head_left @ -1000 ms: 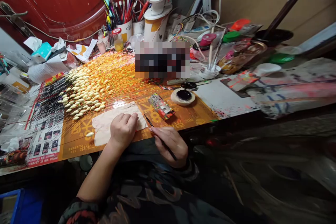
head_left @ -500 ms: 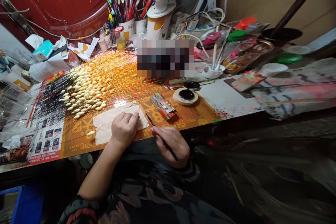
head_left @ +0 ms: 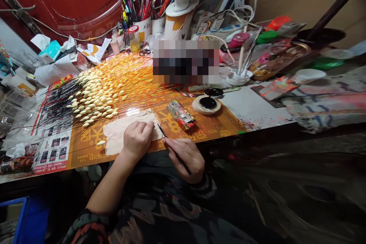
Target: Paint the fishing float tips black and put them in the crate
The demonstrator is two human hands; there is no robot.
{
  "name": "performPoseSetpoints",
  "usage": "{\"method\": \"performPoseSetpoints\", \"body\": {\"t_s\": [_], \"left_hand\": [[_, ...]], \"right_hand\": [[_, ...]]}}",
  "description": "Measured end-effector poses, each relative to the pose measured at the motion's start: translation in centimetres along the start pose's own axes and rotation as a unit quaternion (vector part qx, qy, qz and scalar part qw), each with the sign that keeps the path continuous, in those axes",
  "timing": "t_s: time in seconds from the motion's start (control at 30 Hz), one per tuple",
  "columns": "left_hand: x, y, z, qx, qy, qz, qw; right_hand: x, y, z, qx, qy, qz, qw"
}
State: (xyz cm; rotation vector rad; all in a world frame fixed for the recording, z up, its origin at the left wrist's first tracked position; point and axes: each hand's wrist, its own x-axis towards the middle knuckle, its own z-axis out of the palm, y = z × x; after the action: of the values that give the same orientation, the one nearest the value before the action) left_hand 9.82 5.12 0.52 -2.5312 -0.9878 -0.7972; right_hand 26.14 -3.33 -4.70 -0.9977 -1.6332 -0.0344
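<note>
I've got the right hand's (head_left: 188,156) grip clamped round a slim dark brush (head_left: 162,131) — fine tip near the right edge of a wrinkled, pale pink cloth (head_left: 114,135). The left hand (head_left: 137,138) lies over that cloth, fingers curled together — on what, I can't tell. One smooth cream spindle (head_left: 101,143) shows just off the cloth's left edge, against the glossy orange worktop (head_left: 85,156).

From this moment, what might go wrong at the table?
The thin brush in the right hand could mark the pale cloth, whose edge lies near its tip. The dish of what looks like black paint stands uncovered, so a knock might spill it. The cream pieces lie crowded, so a bump might disturb several.
</note>
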Motion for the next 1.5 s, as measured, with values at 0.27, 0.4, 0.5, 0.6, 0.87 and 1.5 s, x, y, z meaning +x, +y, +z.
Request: {"method": "performPoseSetpoints", "body": {"t_s": [0.27,0.4,0.5,0.6,0.87,1.5], "left_hand": [[0.0,0.0,-0.2,0.0,-0.012,-0.008,1.0],[-0.7,-0.4,-1.4,0.02,-0.015,-0.016,1.0],[-1.8,-0.7,-2.6,0.028,-0.018,-0.037,0.999],[-3.1,-1.2,-3.4,0.039,0.003,-0.068,0.997],[-4.7,-2.1,-3.8,0.038,0.025,-0.089,0.995],[-4.8,-2.0,-3.7,0.037,0.029,-0.089,0.995]], "right_hand": [[0.0,0.0,0.0,-0.003,0.001,-0.007,1.0],[-0.2,0.0,-0.1,0.013,0.015,-0.015,1.0],[-0.4,-0.3,0.2,0.027,0.013,-0.02,0.999],[-0.6,-0.5,0.7,0.036,0.011,-0.025,0.999],[-0.8,-0.4,1.3,0.005,0.003,-0.023,1.0],[-0.8,-0.7,1.4,0.016,0.003,-0.015,1.0]]}}
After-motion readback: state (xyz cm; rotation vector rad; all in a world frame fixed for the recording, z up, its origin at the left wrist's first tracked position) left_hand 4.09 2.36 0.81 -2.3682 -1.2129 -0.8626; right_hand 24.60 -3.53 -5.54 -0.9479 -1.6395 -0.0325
